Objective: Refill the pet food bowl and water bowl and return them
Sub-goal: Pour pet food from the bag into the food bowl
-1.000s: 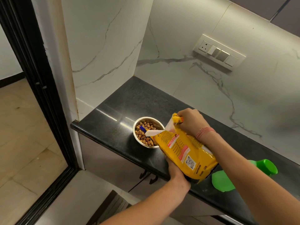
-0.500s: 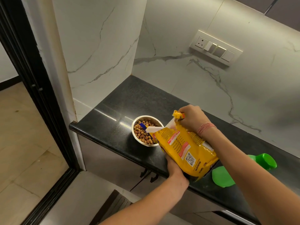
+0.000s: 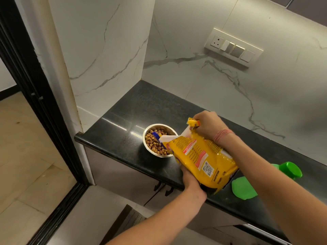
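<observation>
Black stone desk [image 3: 123, 110] runs from centre frame to lower right, set against white marble-look walls.

Steel food bowl [image 3: 160, 140] sits near the desk's front edge, centre of frame, holding brown kibble [image 3: 155, 143] heaped roughly to the rim.

Yellow pet food bag [image 3: 201, 160] is tipped on its side, open mouth down-left over the bowl's right rim; the white inner lip of the opening overlaps the bowl. Whether kibble is falling at this instant cannot be made out.

Right hand [image 3: 207, 126] is closed in a pinch on the bag's upper corner, just above and right of the bowl. Pink thread bands [image 3: 222, 137] circle that wrist.

Left hand [image 3: 190, 179] is under the bag's lower end at the desk's front edge, fingers curled up around the base and mostly hidden behind it, supporting the weight.

Green container [image 3: 287, 169] lies at right of frame behind the right forearm; a flat green lid [image 3: 243, 188] rests on the desk just beside the bag's bottom corner.

Switch panel [image 3: 233, 48] on the wall, upper right. Black door frame [image 3: 35, 96] down the left of frame.
</observation>
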